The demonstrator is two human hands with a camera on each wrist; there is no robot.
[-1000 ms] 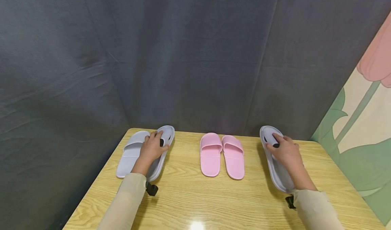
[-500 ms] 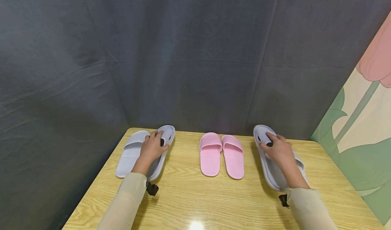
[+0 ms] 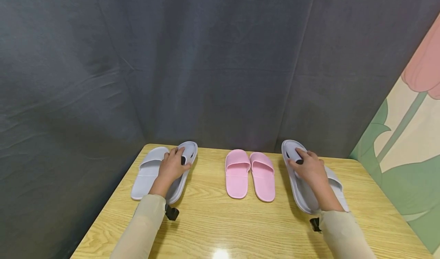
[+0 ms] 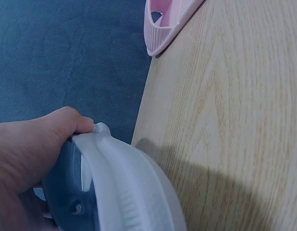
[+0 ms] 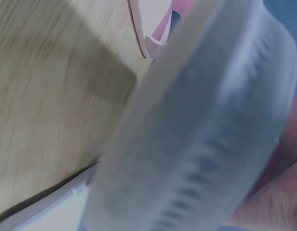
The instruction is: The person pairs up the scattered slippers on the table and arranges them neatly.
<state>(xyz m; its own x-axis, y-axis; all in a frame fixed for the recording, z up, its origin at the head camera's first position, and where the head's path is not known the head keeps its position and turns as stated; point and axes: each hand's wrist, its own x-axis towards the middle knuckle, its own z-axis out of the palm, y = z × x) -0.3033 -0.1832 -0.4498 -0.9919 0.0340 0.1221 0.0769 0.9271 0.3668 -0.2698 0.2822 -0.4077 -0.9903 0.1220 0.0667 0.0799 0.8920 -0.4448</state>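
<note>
At the table's left side, my left hand (image 3: 170, 168) grips a grey slipper (image 3: 188, 152) by its strap, thumb on the right side. A paler slipper (image 3: 146, 180) lies just left of it, partly behind the hand. In the left wrist view the gripped slipper (image 4: 134, 183) is tilted and casts a shadow on the wood. On the right side, my right hand (image 3: 311, 171) holds another grey slipper (image 3: 297, 188) by its strap, toe pointing to the back left. A pale slipper (image 3: 335, 182) lies behind that wrist, partly covered. The held slipper (image 5: 187, 134) fills much of the right wrist view, blurred.
Between the hands, two pink slippers (image 3: 237, 182) (image 3: 264, 184) stand side by side on the wooden table (image 3: 220, 222). A dark grey curtain (image 3: 220, 68) hangs along the table's back and left edges. A wall with painted flowers (image 3: 409, 156) is at the right.
My right hand has moved left with its grey slipper, uncovering the pale slipper beside it. The left hand and the pink slippers have stayed in place.
</note>
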